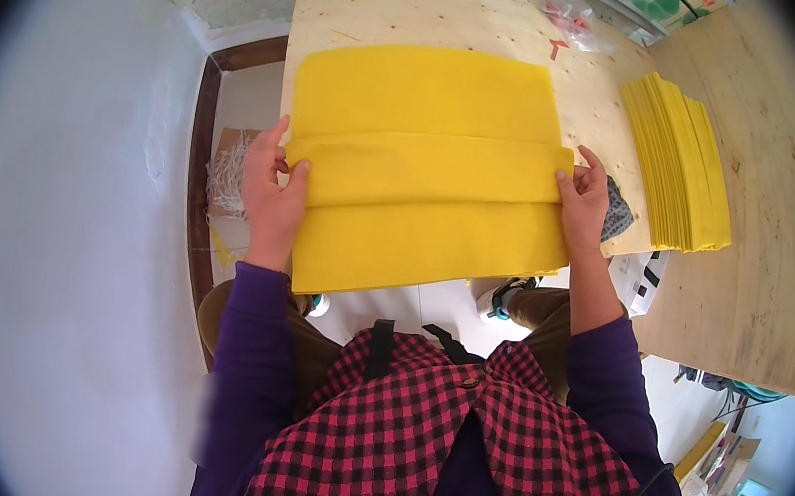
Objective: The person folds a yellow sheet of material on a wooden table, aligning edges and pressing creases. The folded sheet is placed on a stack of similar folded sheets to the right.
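A large yellow cloth (435, 170) with a raised fold band across its middle lies before me on more yellow cloth (426, 251), whose near edge hangs past the table's front. At the left end of the band, my left hand (274, 191) pinches the cloth's edge between thumb and curled fingers, the index finger pointing away. My right hand (584, 205) grips the band's right end, thumb on top and the other fingers partly hidden at the side. Beside the right wrist sits a grey patterned cloth piece (618, 213), partly covered by the hand.
On the right of the plywood table (442, 11) stands a stack of folded yellow cloths (682, 167). A clear plastic bag (576, 25) with red bits lies at the far right. A white wall (78, 244) rises on the left, with white shredded strands (228, 177) on the floor.
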`<state>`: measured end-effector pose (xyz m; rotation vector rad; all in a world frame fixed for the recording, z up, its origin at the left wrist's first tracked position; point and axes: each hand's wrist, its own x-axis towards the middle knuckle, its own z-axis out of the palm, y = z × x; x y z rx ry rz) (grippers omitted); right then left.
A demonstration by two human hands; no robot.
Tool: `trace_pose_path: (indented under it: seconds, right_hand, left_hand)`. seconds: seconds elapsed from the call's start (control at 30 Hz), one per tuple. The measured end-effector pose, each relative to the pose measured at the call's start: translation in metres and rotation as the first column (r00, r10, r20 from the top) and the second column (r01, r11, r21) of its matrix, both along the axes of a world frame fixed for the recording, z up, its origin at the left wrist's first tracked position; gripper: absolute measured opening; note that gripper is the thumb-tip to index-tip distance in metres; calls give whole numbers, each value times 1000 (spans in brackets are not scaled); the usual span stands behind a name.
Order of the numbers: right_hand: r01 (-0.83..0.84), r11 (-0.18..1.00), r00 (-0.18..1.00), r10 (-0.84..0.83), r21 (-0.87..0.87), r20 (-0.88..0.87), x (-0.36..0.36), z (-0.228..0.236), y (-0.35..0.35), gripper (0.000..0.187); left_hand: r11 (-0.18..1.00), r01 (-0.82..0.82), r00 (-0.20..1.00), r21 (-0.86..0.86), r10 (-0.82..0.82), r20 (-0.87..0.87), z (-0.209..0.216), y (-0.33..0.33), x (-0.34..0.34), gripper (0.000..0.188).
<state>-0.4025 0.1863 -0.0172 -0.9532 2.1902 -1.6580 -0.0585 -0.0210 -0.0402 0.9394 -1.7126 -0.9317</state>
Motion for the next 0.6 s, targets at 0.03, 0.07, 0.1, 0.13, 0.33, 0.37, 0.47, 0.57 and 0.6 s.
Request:
trace_pose_path:
  seconds: [0.03,0.07,0.1,0.13,0.33,0.37,0.47,0.57,0.6]
  right_hand:
    - [0,1000,1000,0,14,-8,0,-1,1,47]
    - [-23,1000,1000,23,8,-16,-1,-2,1,47]
    - [10,998,999,-8,63,-32,-2,-4,1,48]
    - [20,995,999,-15,98,-49,-3,-5,1,48]
    - [34,985,992,-12,169,-128,-7,-7,1,49]
    - [19,988,995,-2,155,-104,-7,-6,2,49]
    - [9,990,994,7,144,-107,-5,-5,1,49]
    - [22,987,998,-12,162,-66,-6,-3,-1,48]
    - [3,985,997,11,171,-81,-6,-2,-1,47]
  left_hand:
    - [999,-15,1000,-35,15,-5,2,0,0,60]
    - [998,-12,999,-67,15,51,3,0,0,59]
    - [997,-3,996,-80,10,89,5,0,1,58]
    - [996,4,992,-93,8,127,7,0,1,57]
    - [999,-34,985,-39,41,170,14,-1,5,52]
    - [994,-22,980,-111,43,194,16,0,6,49]
    - [968,48,964,-245,19,267,28,3,14,44]
    - [937,209,928,-280,-100,359,51,13,16,46]
    - [920,266,896,-287,-126,426,58,21,13,48]
